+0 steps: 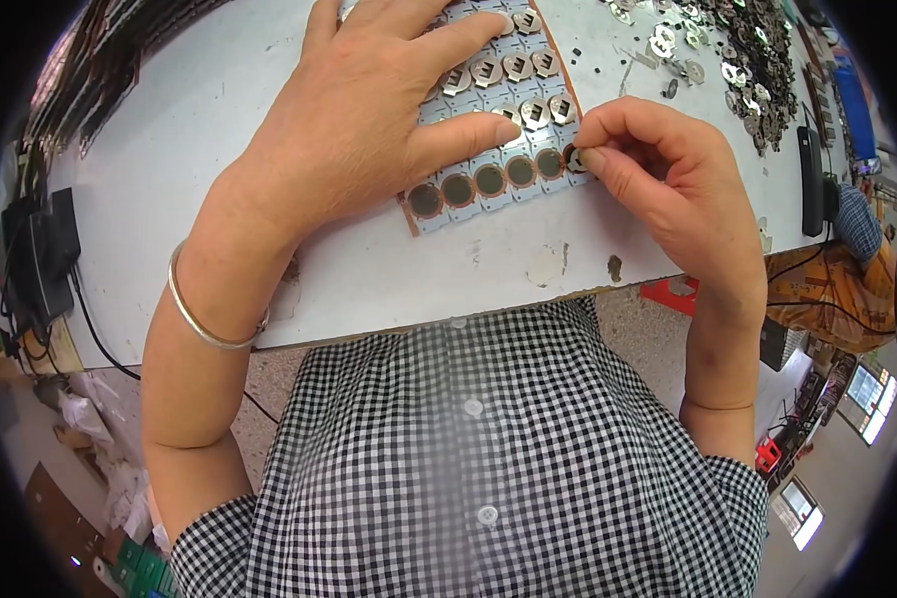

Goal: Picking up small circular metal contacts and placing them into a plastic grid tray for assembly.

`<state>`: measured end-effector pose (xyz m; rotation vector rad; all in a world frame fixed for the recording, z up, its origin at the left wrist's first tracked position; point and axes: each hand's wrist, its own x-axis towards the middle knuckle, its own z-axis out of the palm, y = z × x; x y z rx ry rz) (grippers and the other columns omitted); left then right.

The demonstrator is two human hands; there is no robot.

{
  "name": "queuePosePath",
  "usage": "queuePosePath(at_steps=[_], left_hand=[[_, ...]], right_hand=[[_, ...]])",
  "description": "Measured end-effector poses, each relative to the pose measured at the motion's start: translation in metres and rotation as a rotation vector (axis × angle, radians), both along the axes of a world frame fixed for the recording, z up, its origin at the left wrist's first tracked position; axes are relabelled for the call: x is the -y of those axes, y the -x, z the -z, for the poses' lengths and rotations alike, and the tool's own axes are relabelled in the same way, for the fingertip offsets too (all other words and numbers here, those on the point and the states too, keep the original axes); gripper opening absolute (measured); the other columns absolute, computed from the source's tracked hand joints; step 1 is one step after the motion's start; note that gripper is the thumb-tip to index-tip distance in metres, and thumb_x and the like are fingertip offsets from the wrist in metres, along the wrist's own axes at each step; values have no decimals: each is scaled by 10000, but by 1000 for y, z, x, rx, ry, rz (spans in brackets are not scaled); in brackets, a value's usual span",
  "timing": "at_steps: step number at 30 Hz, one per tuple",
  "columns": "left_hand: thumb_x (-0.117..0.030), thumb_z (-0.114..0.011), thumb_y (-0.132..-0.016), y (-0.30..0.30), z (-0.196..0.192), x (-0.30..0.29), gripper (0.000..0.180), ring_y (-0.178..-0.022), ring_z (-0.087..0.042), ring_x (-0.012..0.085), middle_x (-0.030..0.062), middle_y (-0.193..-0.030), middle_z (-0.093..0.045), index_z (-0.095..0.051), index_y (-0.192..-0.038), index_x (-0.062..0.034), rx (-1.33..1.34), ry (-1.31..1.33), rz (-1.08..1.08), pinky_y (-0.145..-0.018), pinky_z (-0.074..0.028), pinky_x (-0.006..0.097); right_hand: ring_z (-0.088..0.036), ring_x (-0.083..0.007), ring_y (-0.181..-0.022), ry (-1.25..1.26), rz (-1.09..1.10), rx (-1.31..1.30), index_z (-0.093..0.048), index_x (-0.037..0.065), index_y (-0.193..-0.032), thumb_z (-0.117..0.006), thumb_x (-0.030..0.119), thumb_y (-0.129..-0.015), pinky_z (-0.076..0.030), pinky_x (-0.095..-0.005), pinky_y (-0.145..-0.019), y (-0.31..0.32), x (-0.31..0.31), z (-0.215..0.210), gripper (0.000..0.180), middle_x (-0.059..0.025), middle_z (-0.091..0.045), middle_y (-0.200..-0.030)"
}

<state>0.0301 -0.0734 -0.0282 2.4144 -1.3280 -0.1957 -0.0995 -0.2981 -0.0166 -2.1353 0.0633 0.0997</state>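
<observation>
A light-blue circuit board panel [488, 204] with a copper-coloured edge lies tilted on the white table. Its farther rows carry silver coin-cell clips [535, 114]; along the nearest row run dark round pads [489, 180], several of them bare. My left hand [369, 110] rests flat over the panel's left side, fingers spread, and covers much of it. At the right end of the nearest row, my right hand [658, 164] pinches a small metal coin-cell clip [576, 159] between thumb and forefinger, over the last pad. The fingers partly hide that clip.
Loose metal clips [757, 90] are heaped at the far right of the table [369, 289]. Stacked dark panels [100, 70] stand at the far left, a black box with cables [55, 239] by the left edge. A black bar-shaped object [810, 179] lies near the right edge.
</observation>
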Motion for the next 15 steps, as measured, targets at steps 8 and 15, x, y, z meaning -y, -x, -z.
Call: queuePosePath(at_steps=[8, 15], left_hand=[[-503, -708, -895, 0, -6, 1, 709, -1424, -361, 542, 281, -1539, -430, -556, -1448, -87, -11, -18, 3, -1163, -226, 676], [-524, -689, -913, 6, 4, -1, 726, -1415, -376, 540, 272, -1545, -424, -524, -1474, -94, 84, -6, 10, -1142, -250, 688]], right_hand=[[-500, -42, -620, 37, -68, -47, -717, -1, -1009, -643, 43, -915, -403, -236, -550, -5, 6, -3, 127, 21, -582, -692], [-643, -116, -839, 257, 15, 307, -734, 21, -1107, -683, -51, -923, -511, -228, -740, 11, -16, 13, 204, -52, -660, -946]])
